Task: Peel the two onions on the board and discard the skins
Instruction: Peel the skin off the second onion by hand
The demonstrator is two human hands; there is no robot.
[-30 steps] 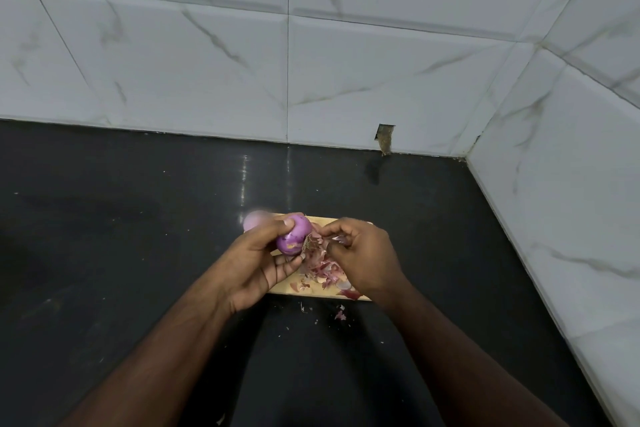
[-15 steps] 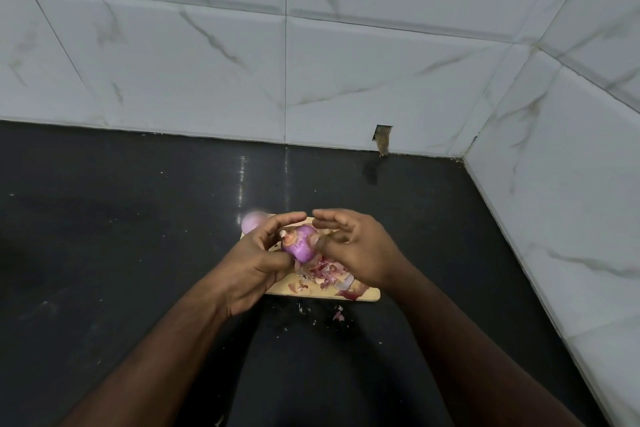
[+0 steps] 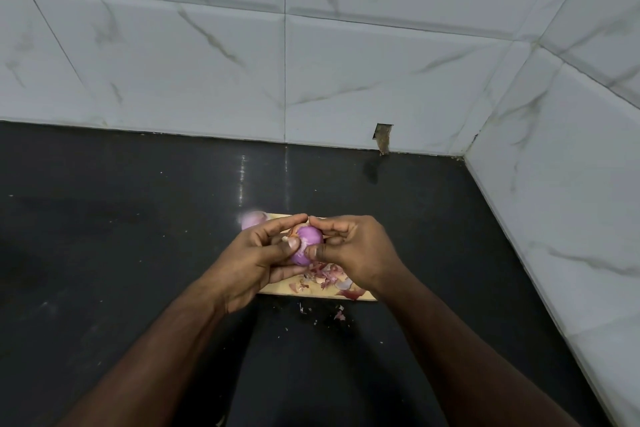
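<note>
A purple onion (image 3: 307, 243) is held above the wooden board (image 3: 277, 289) between both hands. My left hand (image 3: 256, 260) grips it from the left, thumb on its front. My right hand (image 3: 353, 250) grips it from the right, thumb and fingers curled round it. A bit of papery skin clings to the onion's upper left. The second onion (image 3: 252, 219), pale purple and blurred, lies at the board's far left corner, partly behind my left hand. Loose onion skins (image 3: 323, 276) are piled on the board under my hands.
The board sits on a black countertop (image 3: 138, 218) in a corner of white marble-tiled walls (image 3: 381, 62). A few skin scraps (image 3: 338, 315) lie on the counter just in front of the board. A small notch (image 3: 382, 135) shows at the wall's base.
My right hand let go of the pulled skin and closed round the onion's right side. Both hands turned the onion and lifted it slightly.
</note>
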